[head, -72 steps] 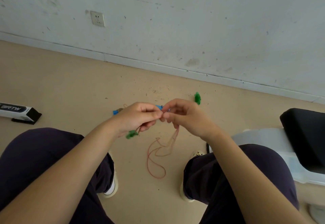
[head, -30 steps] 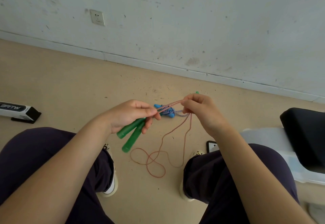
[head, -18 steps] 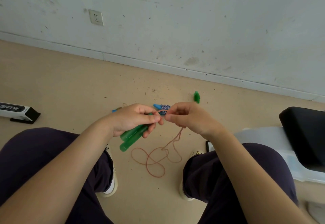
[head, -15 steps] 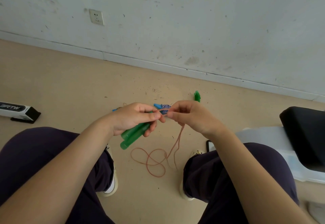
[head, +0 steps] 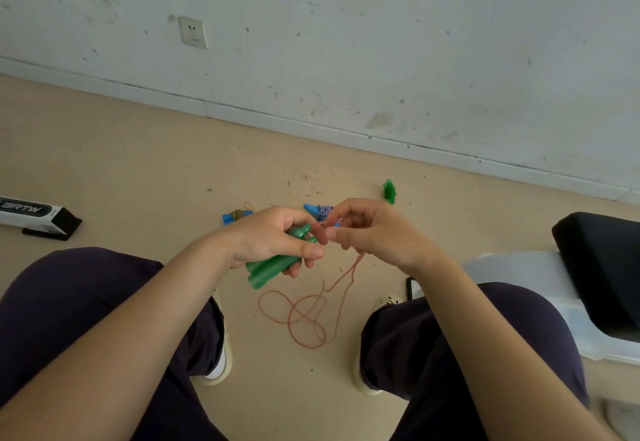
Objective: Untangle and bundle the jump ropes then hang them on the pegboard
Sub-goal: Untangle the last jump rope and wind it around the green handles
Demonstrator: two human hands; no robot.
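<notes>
My left hand (head: 270, 239) grips two green jump rope handles (head: 273, 265) side by side, their ends pointing down to the left. My right hand (head: 370, 229) pinches the thin orange-red rope (head: 304, 316) just right of the handles; the rope hangs from that hand and lies in loose loops on the floor between my feet. Behind my hands on the floor lies a blue-handled rope bundle (head: 320, 211) with blue-and-white cord, partly hidden by my fingers. No pegboard is in view.
A small green piece (head: 389, 191) lies on the floor near the wall. A blue object with a brass-coloured part (head: 237, 215) sits left of my hands. A white-and-black box (head: 34, 215) lies far left; a clear bin (head: 519, 278) with a black item (head: 602, 267) stands right.
My hands have come together from a spread position, the rope's taut span has slackened, and more rope lies looped on the floor. The green handles stay in my left hand.
</notes>
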